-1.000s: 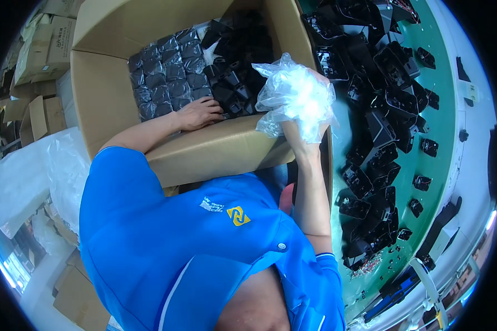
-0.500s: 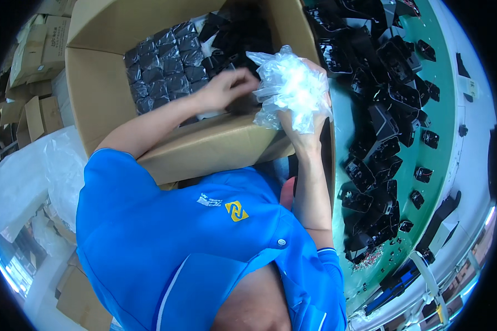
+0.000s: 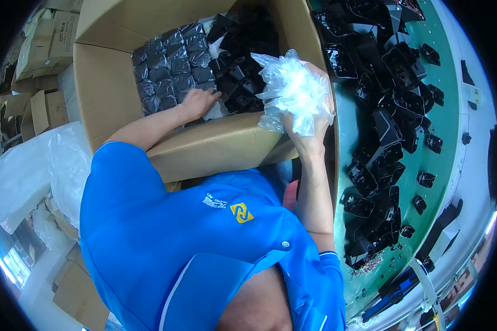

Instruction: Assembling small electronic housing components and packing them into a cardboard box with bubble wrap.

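The person's left hand [image 3: 200, 103] is reaching into an open cardboard box [image 3: 102, 83] in the upper middle of the frame. Its fingers are bending close together at the near edge of the plastic-wrapped black parts [image 3: 174, 60], though whether they are gripping anything I cannot tell. These wrapped parts are lying in neat rows at the left of the box, while loose black plastic parts [image 3: 242, 80] are filling its darker right side.

The right hand [image 3: 306, 142] is holding a crumpled bunch of clear plastic bags [image 3: 297, 94] over the box's right edge, its fingers clamping around the bunch.

Along the right of the frame, a green tabletop [image 3: 446, 121] is carrying a heap of black plastic housings [image 3: 389, 129], with smaller black pieces [image 3: 434, 144] sitting in a scattered line beside it. Small red and white bits [image 3: 370, 266] are lying at the lower right. At the upper left, brown cartons [image 3: 36, 52] are standing stacked.
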Available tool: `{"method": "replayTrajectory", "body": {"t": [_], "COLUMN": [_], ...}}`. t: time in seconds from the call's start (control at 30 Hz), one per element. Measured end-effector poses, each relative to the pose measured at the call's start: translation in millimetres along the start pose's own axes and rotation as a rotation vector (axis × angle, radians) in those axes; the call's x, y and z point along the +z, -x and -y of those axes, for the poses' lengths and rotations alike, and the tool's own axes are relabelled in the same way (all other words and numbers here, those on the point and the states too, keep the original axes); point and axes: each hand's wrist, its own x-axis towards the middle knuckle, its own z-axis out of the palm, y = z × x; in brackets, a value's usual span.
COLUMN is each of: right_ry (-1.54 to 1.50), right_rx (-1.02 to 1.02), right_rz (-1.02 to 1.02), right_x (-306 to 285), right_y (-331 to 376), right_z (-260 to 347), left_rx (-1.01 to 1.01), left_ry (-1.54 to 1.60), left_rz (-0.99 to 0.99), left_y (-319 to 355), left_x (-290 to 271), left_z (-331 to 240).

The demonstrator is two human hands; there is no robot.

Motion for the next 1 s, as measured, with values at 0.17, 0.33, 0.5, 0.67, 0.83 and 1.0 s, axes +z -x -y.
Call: {"method": "replayTrajectory", "body": {"t": [0.17,0.33,0.5,0.67,0.83,1.0], "right_ry": [0.029,0.032,0.066,0.019,0.025,0.034], "right_rx": [-0.013,0.077,0.001,-0.080,-0.081,-0.092], "right_rz": [-0.035,0.023,0.002,-0.064,-0.083,-0.078], "right_x": [-1,-1,-2,5,4,6], "right_y": [-6,-9,-13,-13,-15,-14], "right_z": [9,10,10,1,9,2], "left_rx": [0.154,0.310,0.024,-0.223,-0.440,-0.236], "left_ry": [-0.071,0.821,1.417,1.755,0.920,0.511], "left_rz": [-0.083,-0.316,-0.027,-0.107,-0.176,-0.216], "left_y": [-26,-36,-46,-52,-64,-35], "left_x": [22,-79,-151,-137,-83,-16], "left_z": [4,-56,-72,-61,19,51]}}
